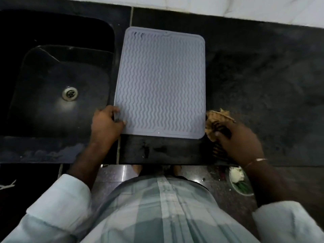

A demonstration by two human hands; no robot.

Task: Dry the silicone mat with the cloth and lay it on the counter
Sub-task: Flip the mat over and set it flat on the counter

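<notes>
Your left hand (107,122) pinches the lower-left corner of the grey silicone mat (160,83) lying flat at frame centre on the dark counter (263,76), while your right hand (240,142) clutches the brown cloth (216,120) beside its lower-right corner.

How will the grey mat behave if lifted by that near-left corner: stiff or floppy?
Probably floppy: the silicone mat looks thin and lies flat on the counter. Its wavy ribs should give the left hand decent grip. Likely light, and it won't roll.
</notes>
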